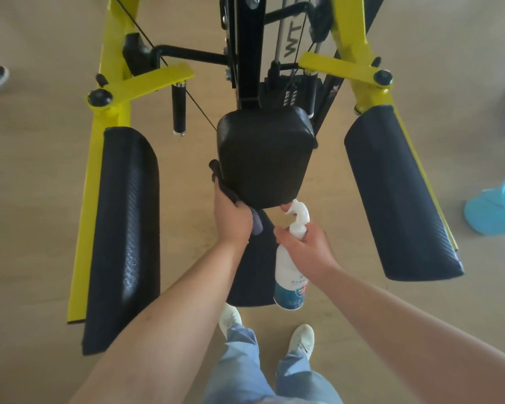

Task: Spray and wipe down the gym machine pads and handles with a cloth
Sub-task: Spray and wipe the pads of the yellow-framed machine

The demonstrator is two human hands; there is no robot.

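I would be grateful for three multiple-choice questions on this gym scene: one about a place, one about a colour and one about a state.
1. Where is the cloth?
A. Against the left edge of the centre pad
B. Draped over the right arm pad
C. On the floor

2. What colour is the machine frame?
A. Red
B. Yellow
C. White

3. What is the right hand doing?
A. Hanging empty
B. Pressing on the seat
C. Gripping the spray bottle

Answers:
1 A, the left hand holds it against that pad's side.
2 B, its bars are bright yellow.
3 C, its fingers are curled round the bottle's neck.
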